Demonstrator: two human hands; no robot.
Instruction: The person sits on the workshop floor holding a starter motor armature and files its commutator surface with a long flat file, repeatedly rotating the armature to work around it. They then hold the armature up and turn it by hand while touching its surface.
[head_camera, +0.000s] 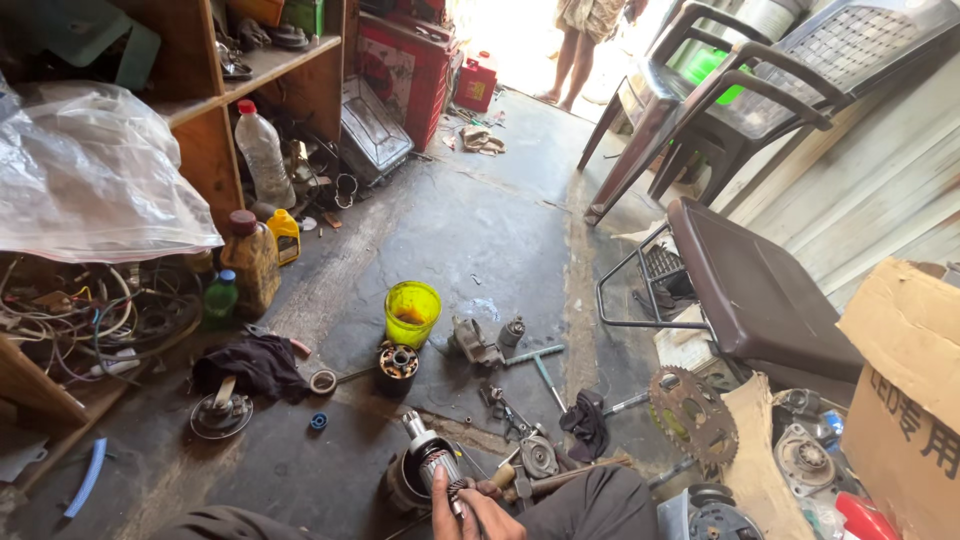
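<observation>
My right hand (482, 512) is at the bottom centre, between my knees, and grips the lower end of a metal motor armature (432, 455) with a shiny shaft pointing up-left. The armature rests against a dark cylindrical housing (403, 485) on the concrete floor. A wooden tool handle (545, 482) lies just right of the hand. My left hand is out of view.
Ahead on the floor are a yellow cup (411, 312), a round brush holder (398, 362), a T-handle wrench (540, 365), a black rag (255, 365) and a sprocket (692, 412). Bottles and shelves stand left, a brown chair (750, 290) and cardboard box (905, 400) right. A person's legs (565, 60) stand at the doorway.
</observation>
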